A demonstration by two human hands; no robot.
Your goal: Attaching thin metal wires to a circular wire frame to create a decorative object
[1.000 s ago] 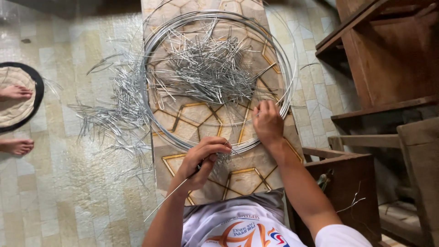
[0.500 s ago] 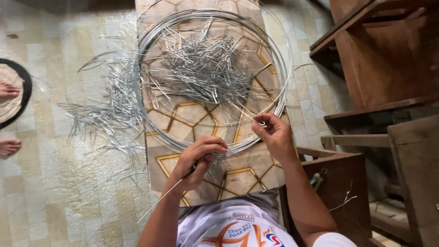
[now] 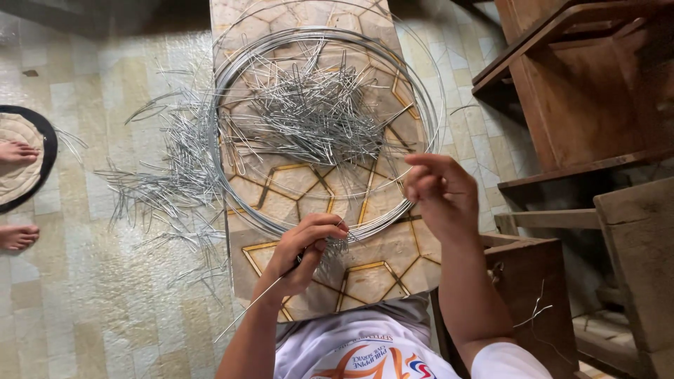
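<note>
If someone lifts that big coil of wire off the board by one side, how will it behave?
The wire coil would probably sag and flex, since it is many thin loose loops rather than one rigid ring. The loops look unbound, so they may spread apart. It could also snag the cut wire pieces heaped inside it and drag some along.

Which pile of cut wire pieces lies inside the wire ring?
The denser pile of wire pieces on the patterned board lies inside the wire ring; the looser pile lies outside, on the tiled floor.
</note>
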